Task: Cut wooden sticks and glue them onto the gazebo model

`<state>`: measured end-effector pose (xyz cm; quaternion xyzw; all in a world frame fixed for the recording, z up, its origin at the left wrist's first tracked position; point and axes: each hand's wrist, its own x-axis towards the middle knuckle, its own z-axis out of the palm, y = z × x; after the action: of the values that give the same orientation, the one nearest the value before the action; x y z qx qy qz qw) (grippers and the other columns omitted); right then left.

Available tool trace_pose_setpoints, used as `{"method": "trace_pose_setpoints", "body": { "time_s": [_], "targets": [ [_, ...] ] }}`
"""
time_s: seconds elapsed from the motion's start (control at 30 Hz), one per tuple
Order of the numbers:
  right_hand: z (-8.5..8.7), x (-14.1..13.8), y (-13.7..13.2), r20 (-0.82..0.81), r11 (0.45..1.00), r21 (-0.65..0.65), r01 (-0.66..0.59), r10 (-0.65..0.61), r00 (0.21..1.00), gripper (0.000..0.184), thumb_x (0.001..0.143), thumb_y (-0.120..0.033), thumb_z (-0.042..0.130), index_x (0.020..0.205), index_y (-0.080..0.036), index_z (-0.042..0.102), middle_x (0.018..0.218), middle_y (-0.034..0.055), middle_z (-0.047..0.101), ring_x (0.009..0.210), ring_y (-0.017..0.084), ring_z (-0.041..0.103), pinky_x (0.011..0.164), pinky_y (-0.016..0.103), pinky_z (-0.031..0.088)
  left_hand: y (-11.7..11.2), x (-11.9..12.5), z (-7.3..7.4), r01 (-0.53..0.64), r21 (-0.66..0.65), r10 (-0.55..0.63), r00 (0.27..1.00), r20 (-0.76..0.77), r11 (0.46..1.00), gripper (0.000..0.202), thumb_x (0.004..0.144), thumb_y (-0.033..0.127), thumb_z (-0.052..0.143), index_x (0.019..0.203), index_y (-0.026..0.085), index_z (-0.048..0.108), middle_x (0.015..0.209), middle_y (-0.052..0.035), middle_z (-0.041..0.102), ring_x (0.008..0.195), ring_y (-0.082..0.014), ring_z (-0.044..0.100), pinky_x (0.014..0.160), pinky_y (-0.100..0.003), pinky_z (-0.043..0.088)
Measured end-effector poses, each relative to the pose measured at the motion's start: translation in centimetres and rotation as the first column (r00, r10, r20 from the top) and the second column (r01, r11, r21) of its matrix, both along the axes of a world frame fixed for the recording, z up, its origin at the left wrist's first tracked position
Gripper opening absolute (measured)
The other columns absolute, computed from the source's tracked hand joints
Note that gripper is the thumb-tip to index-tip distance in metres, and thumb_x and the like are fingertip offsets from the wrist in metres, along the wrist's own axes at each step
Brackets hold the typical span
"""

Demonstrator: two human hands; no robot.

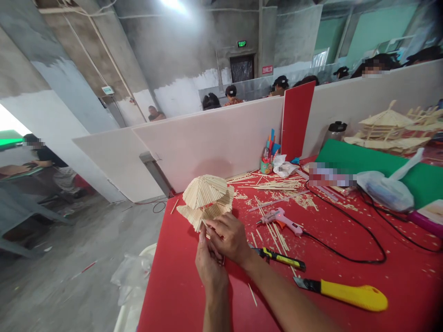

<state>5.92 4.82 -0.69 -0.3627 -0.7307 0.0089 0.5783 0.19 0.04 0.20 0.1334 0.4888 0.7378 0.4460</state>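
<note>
A small pavilion model point(205, 190) built of thin wooden sticks stands near the left edge of the red table. It has a cone-like upper roof over a wider, flared lower roof point(191, 216). At the near corner of that lower roof, my right hand point(229, 236) pinches with thumb and forefinger. Just below, my left hand point(210, 262) has its fingers closed against the same corner, its thumb pointing up. The fingertips of both hands meet there; any small stick piece between them is too hidden to make out.
Right of my hands lie a pink glue gun point(279, 221) with a black cord, a black-and-yellow utility knife point(284, 259) and a larger yellow cutter point(353, 294). Loose sticks point(280, 183) and scraps cover the table's back. A white partition point(214, 143) stands behind; people sit beyond.
</note>
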Motion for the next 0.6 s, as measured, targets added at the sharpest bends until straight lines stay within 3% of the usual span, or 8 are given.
{"method": "trace_pose_setpoints", "body": {
  "time_s": [0.17, 0.6],
  "targets": [
    [0.12, 0.07, -0.26, 0.001, 0.998, -0.05, -0.026, 0.026, 1.0, 0.023, 0.097, -0.023, 0.05, 0.106, -0.019, 0.072, 0.08, 0.005, 0.07, 0.076, 0.017, 0.062, 0.07, 0.028, 0.049, 0.02, -0.03, 0.46, 0.002, -0.007, -0.002, 0.998, 0.06, 1.0, 0.055, 0.073, 0.046, 0.073, 0.12, 0.018, 0.069, 0.046, 0.0119, 0.028, 0.039, -0.0041, 0.023, 0.038, -0.017, 0.02],
    [-0.46, 0.05, -0.44, -0.02, 0.991, -0.111, -0.078, 0.077, 0.997, 0.028, 0.094, -0.022, 0.051, 0.111, -0.021, 0.073, 0.079, 0.0042, 0.067, 0.072, 0.013, 0.063, 0.066, 0.022, 0.049, 0.2, -0.1, -0.04, -0.007, 0.003, 0.007, 0.998, 0.066, 1.0, 0.062, 0.068, 0.052, 0.077, 0.118, 0.017, 0.069, 0.045, 0.0129, 0.027, 0.039, -0.0038, 0.022, 0.039, -0.017, 0.02]
  ]
}}
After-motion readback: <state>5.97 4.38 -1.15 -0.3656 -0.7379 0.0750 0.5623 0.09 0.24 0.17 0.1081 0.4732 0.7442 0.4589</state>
